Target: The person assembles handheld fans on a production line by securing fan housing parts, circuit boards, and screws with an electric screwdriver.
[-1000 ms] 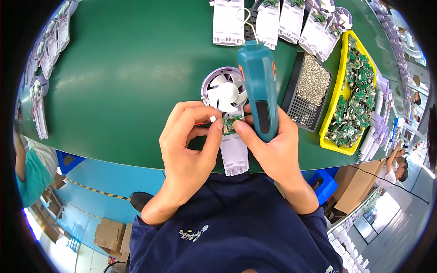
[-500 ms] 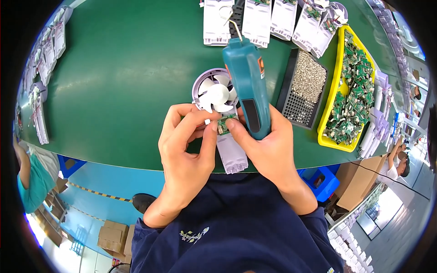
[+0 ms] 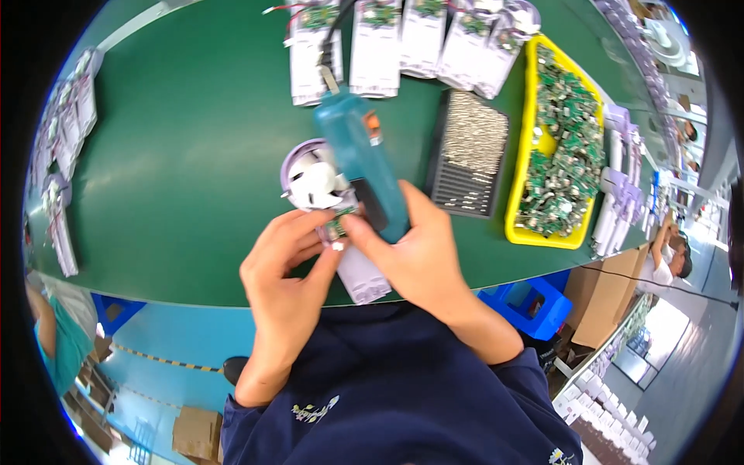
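Observation:
A handheld fan housing, with a lilac ring around white blades [image 3: 314, 180] and a pale lilac handle [image 3: 361, 277], lies at the table's near edge between my hands. On the handle sits a small green circuit board [image 3: 338, 226], partly covered by my fingers. My left hand [image 3: 280, 267] pinches a small white connector plug [image 3: 338, 246] by the board's lower edge; blur hides whether it touches. My right hand [image 3: 418, 260] is wrapped around a teal electric screwdriver [image 3: 360, 155], which points away from me. Its thumb presses at the board.
Several white-lilac housings [image 3: 376, 54] with boards line the far side. Right of my hands are a black tray [image 3: 463, 203] of screws and a yellow bin [image 3: 511, 232] of circuit boards. More housings [image 3: 620, 194] lie further right, others [image 3: 74, 132] at far left.
The whole view has shifted, so the table things appear further left. The white plug has gone from the board's left side to its lower edge, with my left fingers. My right hand keeps the screwdriver.

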Demonstrator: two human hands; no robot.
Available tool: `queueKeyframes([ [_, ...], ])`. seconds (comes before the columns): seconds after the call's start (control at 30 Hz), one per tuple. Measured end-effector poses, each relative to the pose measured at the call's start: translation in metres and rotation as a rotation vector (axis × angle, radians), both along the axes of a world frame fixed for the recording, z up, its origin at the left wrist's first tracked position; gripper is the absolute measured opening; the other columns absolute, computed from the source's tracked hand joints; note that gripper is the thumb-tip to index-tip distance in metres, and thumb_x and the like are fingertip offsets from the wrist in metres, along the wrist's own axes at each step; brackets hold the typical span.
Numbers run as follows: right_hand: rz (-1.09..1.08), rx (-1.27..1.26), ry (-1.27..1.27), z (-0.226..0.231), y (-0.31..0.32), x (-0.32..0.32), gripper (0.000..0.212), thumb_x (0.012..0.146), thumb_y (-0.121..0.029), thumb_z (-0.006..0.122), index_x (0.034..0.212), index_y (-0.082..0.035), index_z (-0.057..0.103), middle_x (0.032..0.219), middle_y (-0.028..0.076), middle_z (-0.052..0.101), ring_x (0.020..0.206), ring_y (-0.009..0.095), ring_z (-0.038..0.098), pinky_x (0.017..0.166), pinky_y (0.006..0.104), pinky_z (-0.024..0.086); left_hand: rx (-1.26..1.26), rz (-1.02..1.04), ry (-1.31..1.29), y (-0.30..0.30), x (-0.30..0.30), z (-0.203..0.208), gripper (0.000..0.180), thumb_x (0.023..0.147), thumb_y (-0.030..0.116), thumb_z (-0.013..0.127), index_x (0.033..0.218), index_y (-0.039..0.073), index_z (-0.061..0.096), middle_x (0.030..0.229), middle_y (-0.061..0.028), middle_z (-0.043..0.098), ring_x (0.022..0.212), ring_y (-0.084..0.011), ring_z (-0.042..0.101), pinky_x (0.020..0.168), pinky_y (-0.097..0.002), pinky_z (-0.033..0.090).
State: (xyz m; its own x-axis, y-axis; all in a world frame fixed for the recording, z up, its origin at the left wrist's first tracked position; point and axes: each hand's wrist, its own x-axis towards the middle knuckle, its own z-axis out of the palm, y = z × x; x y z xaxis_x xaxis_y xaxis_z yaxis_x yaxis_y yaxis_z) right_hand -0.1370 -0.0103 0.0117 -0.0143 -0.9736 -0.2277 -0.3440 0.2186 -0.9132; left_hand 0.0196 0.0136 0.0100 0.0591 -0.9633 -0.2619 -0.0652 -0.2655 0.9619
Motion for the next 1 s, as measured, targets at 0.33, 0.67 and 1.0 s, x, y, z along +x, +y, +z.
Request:
queueKeyframes([
  [0.33, -0.002, -0.641, -0.996, 0.023, -0.005, -0.086, 0.086, 0.078, -0.087, 0.045, 0.113, -0.008, 0.05, 0.072, 0.008, 0.055, 0.052, 0.017, 0.051, 0.048, 0.032, 0.044, -0.058, -0.136, 0.026, -0.018, -0.012, 0.0, 0.026, 0.077, -0.017, 0.07, 0.1, -0.007, 0.067, 0.107, -0.0112, 0.062, 0.094, -0.0216, 0.072, 0.082, -0.029, 0.061],
  [0.67, 0.115, -0.883, -0.814, 0.014, -0.022, -0.087, 0.082, 0.079, -0.082, 0.054, 0.115, -0.009, 0.047, 0.077, 0.009, 0.052, 0.056, 0.021, 0.05, 0.049, 0.0347, 0.042, -0.066, -0.221, 0.033, -0.026, -0.038, -0.006, 0.025, 0.076, -0.014, 0.073, 0.1, -0.006, 0.069, 0.103, -0.0101, 0.064, 0.09, -0.0193, 0.072, 0.08, -0.0272, 0.061],
  [1.0, 0.112, -0.855, -0.786, 0.007, -0.026, -0.083, 0.085, 0.077, -0.085, 0.051, 0.114, -0.009, 0.048, 0.076, 0.008, 0.051, 0.053, 0.019, 0.047, 0.047, 0.033, 0.04, -0.051, -0.209, 0.044, -0.027, -0.038, -0.006, 0.025, 0.076, -0.015, 0.073, 0.099, -0.006, 0.069, 0.104, -0.0105, 0.063, 0.092, -0.0199, 0.072, 0.081, -0.0275, 0.061],
])
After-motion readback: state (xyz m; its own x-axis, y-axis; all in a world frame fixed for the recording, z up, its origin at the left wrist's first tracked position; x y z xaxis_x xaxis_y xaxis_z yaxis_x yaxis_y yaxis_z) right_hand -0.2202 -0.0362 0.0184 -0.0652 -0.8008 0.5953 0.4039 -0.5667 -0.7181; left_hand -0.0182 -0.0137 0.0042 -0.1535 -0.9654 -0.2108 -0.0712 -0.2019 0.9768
